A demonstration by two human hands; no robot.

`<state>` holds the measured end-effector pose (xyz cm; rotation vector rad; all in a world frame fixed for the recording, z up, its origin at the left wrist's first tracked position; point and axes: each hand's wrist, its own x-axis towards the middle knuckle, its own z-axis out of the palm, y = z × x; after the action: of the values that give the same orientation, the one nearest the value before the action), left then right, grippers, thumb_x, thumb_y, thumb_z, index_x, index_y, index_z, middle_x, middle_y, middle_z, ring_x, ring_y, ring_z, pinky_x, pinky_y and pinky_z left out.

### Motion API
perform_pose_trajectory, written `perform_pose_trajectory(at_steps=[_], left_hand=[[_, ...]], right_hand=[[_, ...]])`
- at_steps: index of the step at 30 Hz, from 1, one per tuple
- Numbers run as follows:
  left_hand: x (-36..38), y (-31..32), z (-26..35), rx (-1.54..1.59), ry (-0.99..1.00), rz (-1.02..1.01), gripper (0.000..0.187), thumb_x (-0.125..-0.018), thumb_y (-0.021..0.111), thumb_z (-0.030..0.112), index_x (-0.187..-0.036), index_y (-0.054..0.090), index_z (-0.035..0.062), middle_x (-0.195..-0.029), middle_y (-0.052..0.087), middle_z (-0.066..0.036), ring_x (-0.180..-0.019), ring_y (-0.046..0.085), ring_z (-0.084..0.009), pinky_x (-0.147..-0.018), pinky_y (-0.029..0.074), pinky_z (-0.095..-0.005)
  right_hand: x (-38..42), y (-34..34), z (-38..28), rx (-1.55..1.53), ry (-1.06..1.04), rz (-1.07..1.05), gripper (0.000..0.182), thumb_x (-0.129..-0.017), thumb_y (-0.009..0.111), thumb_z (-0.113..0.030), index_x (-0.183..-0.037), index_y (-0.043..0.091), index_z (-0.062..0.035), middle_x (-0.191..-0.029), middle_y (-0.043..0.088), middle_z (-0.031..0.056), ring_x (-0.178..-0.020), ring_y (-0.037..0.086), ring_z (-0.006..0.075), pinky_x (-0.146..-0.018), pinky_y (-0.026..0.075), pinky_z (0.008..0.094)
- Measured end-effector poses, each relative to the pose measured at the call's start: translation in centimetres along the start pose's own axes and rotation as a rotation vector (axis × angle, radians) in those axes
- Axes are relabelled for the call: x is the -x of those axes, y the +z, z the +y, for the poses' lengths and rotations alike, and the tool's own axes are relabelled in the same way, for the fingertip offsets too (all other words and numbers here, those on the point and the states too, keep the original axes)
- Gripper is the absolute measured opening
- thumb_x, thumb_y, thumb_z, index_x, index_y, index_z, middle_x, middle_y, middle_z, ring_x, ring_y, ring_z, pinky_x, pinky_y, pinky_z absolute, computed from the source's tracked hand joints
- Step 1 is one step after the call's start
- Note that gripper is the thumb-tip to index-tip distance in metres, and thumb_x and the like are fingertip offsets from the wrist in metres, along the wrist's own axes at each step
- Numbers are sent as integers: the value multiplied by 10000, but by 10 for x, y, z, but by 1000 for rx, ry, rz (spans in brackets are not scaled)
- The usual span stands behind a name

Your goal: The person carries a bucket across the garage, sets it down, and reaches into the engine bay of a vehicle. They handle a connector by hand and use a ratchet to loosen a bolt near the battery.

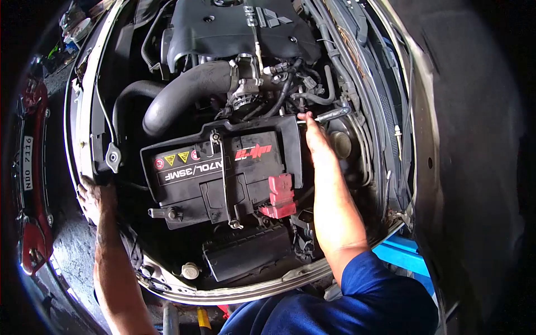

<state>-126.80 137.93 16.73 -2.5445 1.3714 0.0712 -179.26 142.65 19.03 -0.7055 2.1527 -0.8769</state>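
Observation:
My right hand (318, 142) reaches past the battery's right side, its fingers closed around the handle of a shiny metal ratchet wrench (334, 115). The ratchet's head points right, beside the brake-side parts near the inner fender. My left hand (97, 199) leans on the front edge of the engine bay (84, 134), fingers apart over the rim and holding nothing. Between my arms sits a black car battery (195, 178) marked N70L/3SMF, with a metal hold-down bar (225, 178) across its top. A red terminal cover (281, 195) is on its near right corner.
Beyond the battery are a thick black intake hose (184, 92) and the engine cover (234, 30). A black fuse box (248, 252) lies nearer me. A radiator cap (113, 157) is on the left. Outside stands a red vehicle (36, 167) with a plate; a blue frame (402, 254) is at right.

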Motion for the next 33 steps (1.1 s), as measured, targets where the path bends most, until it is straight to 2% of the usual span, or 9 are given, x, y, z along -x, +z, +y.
perform_pose_trajectory(at_steps=[2,3,12,18,21,23,25,30,33], left_hand=[[5,-9,4,87,-27,-5,880,-805,602,467,-1427,155,34,-1464,248,-134,-1364,198,-276,-1114,156,-394],[-4,8,-2,87,17,94,918,-739,653,511,-1430,193,118,-1445,266,-171,-1349,220,-315,-1111,179,-419],[15,-26,8,129,-22,-49,962,-745,664,486,-1425,152,39,-1450,252,-173,-1357,206,-299,-1116,165,-390],[1,-1,-1,54,-22,-3,928,-734,641,556,-1429,200,127,-1442,274,-157,-1346,222,-328,-1096,216,-439],[7,-7,-2,171,0,75,891,-736,651,516,-1410,239,103,-1420,303,-170,-1334,246,-327,-1092,225,-414],[14,-27,1,66,33,-14,845,-769,623,447,-1395,226,40,-1386,338,-176,-1307,298,-293,-1086,240,-387],[6,-12,-7,98,47,17,829,-764,627,451,-1377,253,36,-1357,368,-175,-1289,316,-294,-1069,267,-381],[10,-15,-7,112,10,20,873,-738,652,457,-1392,245,46,-1371,352,-187,-1285,325,-324,-1054,301,-403],[9,-14,-5,167,4,29,890,-734,679,396,-1399,219,23,-1389,331,-190,-1297,306,-325,-1068,275,-392]], right_hand=[[15,3,-16,445,55,125,609,-890,313,-641,-1177,594,-184,-1140,565,110,-1017,508,234,-912,384,410],[21,-3,-25,455,98,-23,846,-841,295,-704,-1366,325,-41,-1350,409,224,-1269,370,372,-1034,290,456],[31,9,-28,-256,-153,-17,416,-839,631,-417,-1052,611,-60,-1046,630,82,-955,553,170,-871,400,308],[-3,0,-6,-816,277,31,471,-881,522,-495,-1069,600,-70,-1243,522,143,-1164,455,245,-980,332,367],[65,15,-54,58,-227,28,633,-879,532,-475,-1284,454,5,-1308,464,116,-1231,383,236,-1048,265,356],[-32,-11,30,-397,-393,-113,606,-886,450,-566,-1091,569,-9,-1201,512,98,-1183,363,202,-1016,262,367],[-1,-7,-6,-835,147,52,583,-846,448,-636,-929,577,-74,-988,571,106,-916,542,231,-839,427,390],[6,18,-8,-400,-252,-113,583,-838,447,-653,-912,569,-88,-935,576,72,-865,528,205,-839,401,345],[-8,-7,-4,-686,91,-14,625,-850,413,-657,-921,555,-53,-968,560,89,-967,492,204,-914,367,342]])
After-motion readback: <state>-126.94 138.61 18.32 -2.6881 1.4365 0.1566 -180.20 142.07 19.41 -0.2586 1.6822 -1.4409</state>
